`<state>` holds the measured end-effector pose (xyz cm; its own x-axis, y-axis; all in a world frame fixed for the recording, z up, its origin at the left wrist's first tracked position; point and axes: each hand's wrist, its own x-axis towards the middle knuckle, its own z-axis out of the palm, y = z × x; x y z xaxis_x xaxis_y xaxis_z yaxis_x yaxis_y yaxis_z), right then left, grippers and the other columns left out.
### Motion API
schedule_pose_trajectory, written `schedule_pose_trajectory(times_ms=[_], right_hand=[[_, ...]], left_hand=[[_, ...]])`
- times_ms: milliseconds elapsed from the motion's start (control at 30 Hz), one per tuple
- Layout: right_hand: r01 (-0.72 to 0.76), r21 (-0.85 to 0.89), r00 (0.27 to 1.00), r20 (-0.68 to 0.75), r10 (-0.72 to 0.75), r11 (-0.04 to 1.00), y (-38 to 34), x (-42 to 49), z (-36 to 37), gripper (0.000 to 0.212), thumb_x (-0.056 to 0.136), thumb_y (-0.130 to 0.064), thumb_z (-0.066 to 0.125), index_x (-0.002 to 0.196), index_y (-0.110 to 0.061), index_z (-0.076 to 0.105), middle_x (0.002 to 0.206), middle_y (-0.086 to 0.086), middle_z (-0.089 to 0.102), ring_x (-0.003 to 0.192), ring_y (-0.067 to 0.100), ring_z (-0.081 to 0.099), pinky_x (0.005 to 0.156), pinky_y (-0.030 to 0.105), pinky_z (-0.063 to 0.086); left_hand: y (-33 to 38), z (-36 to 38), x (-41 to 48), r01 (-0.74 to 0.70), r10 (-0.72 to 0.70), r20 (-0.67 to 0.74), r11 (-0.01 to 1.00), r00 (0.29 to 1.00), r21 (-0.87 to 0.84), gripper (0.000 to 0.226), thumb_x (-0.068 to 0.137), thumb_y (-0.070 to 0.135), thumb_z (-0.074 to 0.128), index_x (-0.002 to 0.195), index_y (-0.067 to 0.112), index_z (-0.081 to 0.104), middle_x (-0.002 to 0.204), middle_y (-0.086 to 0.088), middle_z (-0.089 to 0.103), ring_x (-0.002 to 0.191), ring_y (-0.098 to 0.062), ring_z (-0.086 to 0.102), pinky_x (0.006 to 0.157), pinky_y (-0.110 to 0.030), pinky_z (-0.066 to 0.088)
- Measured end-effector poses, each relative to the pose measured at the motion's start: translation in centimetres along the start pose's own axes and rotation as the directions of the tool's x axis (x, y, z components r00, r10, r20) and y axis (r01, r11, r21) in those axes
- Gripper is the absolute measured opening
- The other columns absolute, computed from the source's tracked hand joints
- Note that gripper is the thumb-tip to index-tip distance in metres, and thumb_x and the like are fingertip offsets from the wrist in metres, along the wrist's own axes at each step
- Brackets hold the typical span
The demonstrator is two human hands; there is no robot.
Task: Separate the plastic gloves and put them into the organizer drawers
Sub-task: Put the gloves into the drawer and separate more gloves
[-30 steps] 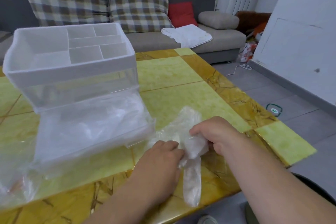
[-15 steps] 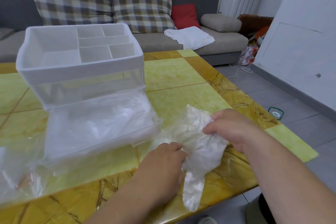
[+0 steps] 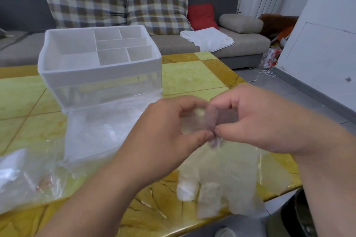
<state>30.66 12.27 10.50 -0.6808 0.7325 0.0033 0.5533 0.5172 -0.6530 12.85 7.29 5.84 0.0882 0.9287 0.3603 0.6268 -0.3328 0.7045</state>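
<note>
A thin clear plastic glove (image 3: 221, 177) hangs fingers-down above the table's near edge. My left hand (image 3: 171, 136) and my right hand (image 3: 250, 119) both pinch its cuff between thumb and fingers, held up side by side in mid-air. The white and clear organizer (image 3: 100, 71) stands on the table behind my left hand. Its lower clear drawer (image 3: 96, 131) is pulled out toward me and holds crumpled clear plastic gloves.
A clear plastic bag (image 3: 25, 179) lies on the yellow marble-pattern table (image 3: 192, 81) at the near left. Behind the table stands a grey sofa (image 3: 173, 44) with plaid cushions and a white cloth (image 3: 208, 38). The table's edge runs just below the glove.
Both hands have lifted off the table and risen with the glove. It now hangs open-cuffed between them instead of lying bunched on the tabletop.
</note>
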Motion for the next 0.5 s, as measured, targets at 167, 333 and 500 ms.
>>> schedule_pose_trajectory(times_ms=[167, 333, 500], right_hand=[[-0.079, 0.202, 0.988, -0.113, 0.103, 0.976, 0.4, 0.4, -0.3, 0.032, 0.070, -0.016, 0.087, 0.097, -0.026, 0.074, 0.086, -0.001, 0.078, 0.083, 0.015, 0.075, 0.084, 0.043, 0.058], [-0.229, 0.086, 0.961, -0.138, 0.239, 0.970, 0.4, 1.1, 0.6, 0.031, 0.069, -0.013, 0.086, 0.095, -0.024, 0.074, 0.083, -0.004, 0.077, 0.080, 0.019, 0.072, 0.066, 0.031, 0.052], [-0.207, 0.323, 0.924, -0.247, 0.293, 0.923, 0.7, 1.8, 0.5, 0.017, 0.084, 0.000, 0.070, 0.092, -0.013, 0.075, 0.075, 0.003, 0.077, 0.071, 0.010, 0.070, 0.073, 0.036, 0.047]], left_hand=[[-0.8, -1.1, 0.3, 0.182, -0.234, -0.168, 0.943, 0.958, -0.278, 0.015, 0.080, 0.005, 0.080, 0.077, 0.019, 0.075, 0.063, 0.006, 0.072, 0.056, -0.010, 0.067, 0.062, -0.030, 0.057], [-0.9, -2.0, 0.4, 0.213, -0.320, -0.202, 0.882, 0.926, -0.420, 0.015, 0.080, -0.002, 0.078, 0.074, 0.011, 0.073, 0.058, -0.002, 0.068, 0.050, -0.016, 0.063, 0.052, -0.027, 0.052], [-2.0, -3.9, 0.3, 0.303, -0.394, -0.186, 0.873, 0.900, -0.382, 0.013, 0.076, 0.005, 0.082, 0.079, 0.016, 0.076, 0.071, -0.004, 0.075, 0.061, -0.016, 0.067, 0.067, -0.035, 0.055]])
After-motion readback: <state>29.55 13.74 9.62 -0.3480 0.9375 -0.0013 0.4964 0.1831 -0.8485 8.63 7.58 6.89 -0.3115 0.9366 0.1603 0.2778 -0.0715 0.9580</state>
